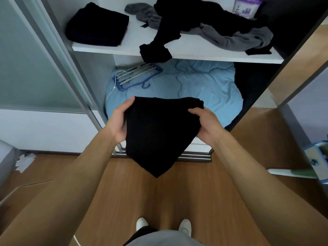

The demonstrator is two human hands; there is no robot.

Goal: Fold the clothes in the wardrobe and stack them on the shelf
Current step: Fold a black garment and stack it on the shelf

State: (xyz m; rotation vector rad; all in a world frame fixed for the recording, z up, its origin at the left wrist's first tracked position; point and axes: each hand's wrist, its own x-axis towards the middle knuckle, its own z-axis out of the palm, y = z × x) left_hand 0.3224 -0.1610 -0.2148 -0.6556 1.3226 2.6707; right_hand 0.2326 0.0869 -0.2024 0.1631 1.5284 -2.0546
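I hold a folded black garment [158, 132] in front of the open wardrobe, its lower corner hanging down to a point. My left hand [120, 119] grips its left edge, thumb on top. My right hand [205, 125] grips the right edge the same way. On the white shelf [191, 50] above, a folded black garment [97, 25] lies at the left. To its right lies an unfolded pile: a black garment [177, 25] draped over the shelf's front edge, a grey one [245, 38] and a smaller grey piece [143, 13].
Below the shelf lies a light blue duvet [204, 86] with a blue hanger rack [134, 75] on it. A purple-and-white packet [245, 7] stands at the shelf's back. Sliding door frames flank the opening. Wooden floor [124, 183] below; my feet show at the bottom.
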